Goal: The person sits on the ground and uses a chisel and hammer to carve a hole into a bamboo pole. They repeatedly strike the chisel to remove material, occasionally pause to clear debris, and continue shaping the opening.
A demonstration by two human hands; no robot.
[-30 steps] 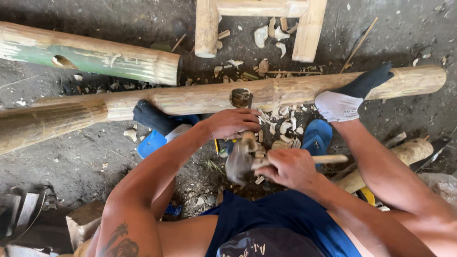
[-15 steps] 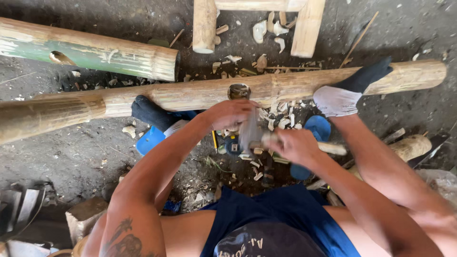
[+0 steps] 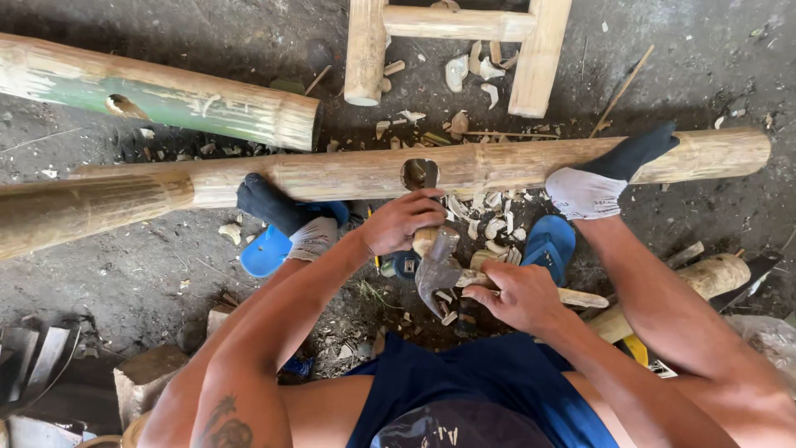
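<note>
Now left hand (image 3: 404,220) clenched round chisel handle (image 3: 424,241) at bamboo pole (image 3: 332,176); right hand (image 3: 518,294) grasping hammer (image 3: 437,274).

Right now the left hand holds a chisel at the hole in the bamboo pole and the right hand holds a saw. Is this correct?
Not quite. In the head view the right hand holds a hammer with a wooden handle, not a saw. The left hand does grip a chisel at the hole in the bamboo pole.

Both forearms extend forward and converge at centre, the left hand (image 3: 404,221) clenched in a fist with knuckles up and the right hand (image 3: 516,296) just below it, fingers curled closed, while both socked feet are planted ahead.
</note>
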